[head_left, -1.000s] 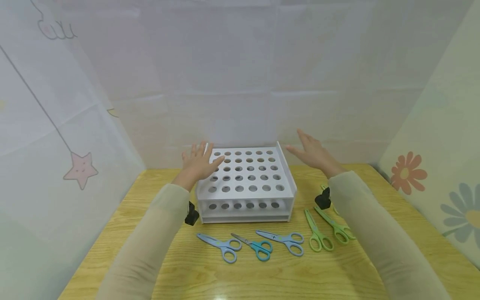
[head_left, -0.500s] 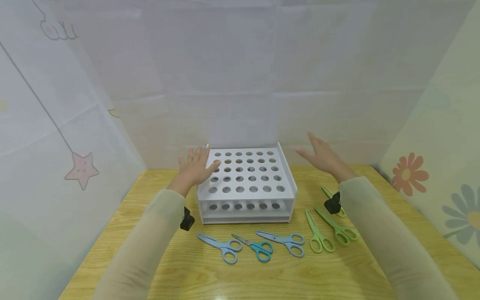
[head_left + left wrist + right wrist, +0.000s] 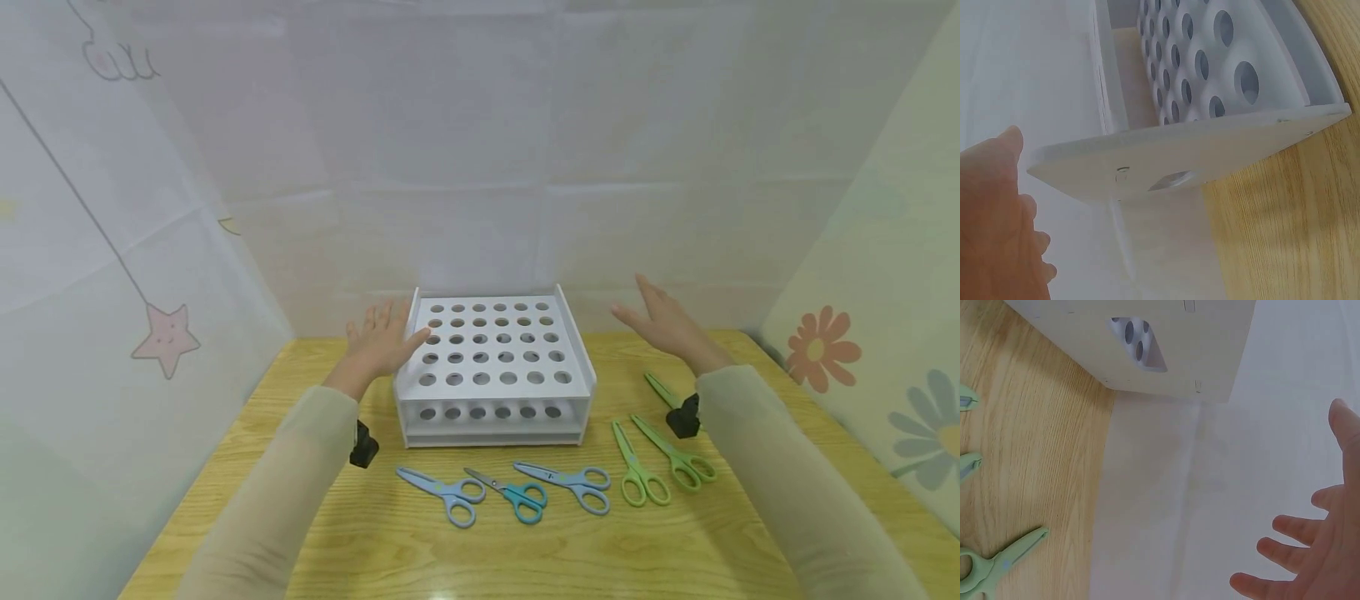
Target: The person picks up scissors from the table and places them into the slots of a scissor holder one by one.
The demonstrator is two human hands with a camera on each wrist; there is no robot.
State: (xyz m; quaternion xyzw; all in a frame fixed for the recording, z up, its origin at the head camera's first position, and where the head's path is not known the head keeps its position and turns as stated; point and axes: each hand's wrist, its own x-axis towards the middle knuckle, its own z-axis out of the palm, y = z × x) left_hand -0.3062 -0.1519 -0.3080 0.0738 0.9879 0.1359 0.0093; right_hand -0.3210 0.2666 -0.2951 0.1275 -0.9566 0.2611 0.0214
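A white rack with rows of round holes stands on the wooden table. My left hand hovers by its left side, fingers spread and holding nothing; in the left wrist view the same hand is apart from the rack's side panel. Off to the rack's right, my right hand is raised with straight fingers and nothing in it. In the right wrist view, a gap lies between that hand and the rack.
In front of the rack lie blue scissors, teal-handled scissors and more blue scissors. Green scissors and two other green pairs lie to the right on the table. White cloth hangs behind.
Both hands have moved apart and slightly down: the left one leftward, the right one rightward, away from the rack. The rack and scissors stay in place.
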